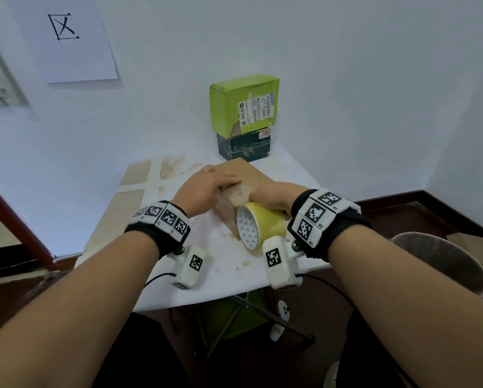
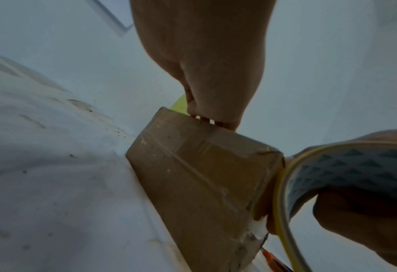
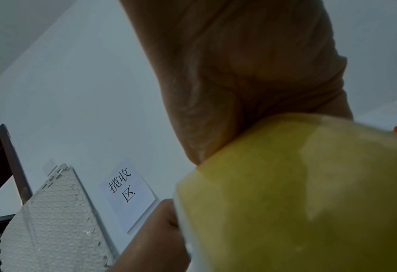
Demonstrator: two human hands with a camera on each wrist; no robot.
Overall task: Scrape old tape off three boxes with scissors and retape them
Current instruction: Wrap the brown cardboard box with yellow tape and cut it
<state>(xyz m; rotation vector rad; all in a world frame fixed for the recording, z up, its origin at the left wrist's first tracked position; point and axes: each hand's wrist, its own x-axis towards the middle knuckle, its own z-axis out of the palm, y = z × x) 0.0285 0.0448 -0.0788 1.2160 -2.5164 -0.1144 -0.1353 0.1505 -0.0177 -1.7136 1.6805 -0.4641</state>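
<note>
Brown cardboard box is lying on the white paper-covered table; the left hand is pressing flat fingers on its top, while the right hand is gripping a yellow tape roll against its near end.

- The tape roll is yellow; its core is white with a pattern of small grey-green triangles.
- The box under both hands is plain brown cardboard.
- The upper box of the stack by the wall is lime green with a white printed label; the lower box is dark green with a mottled pattern.
- The bench has a white cover with brown stains.
- The wristbands carry black-and-white square markers.
- An orange handle shows beside the brown box.
- The wall sheet is white with black characters.
</note>
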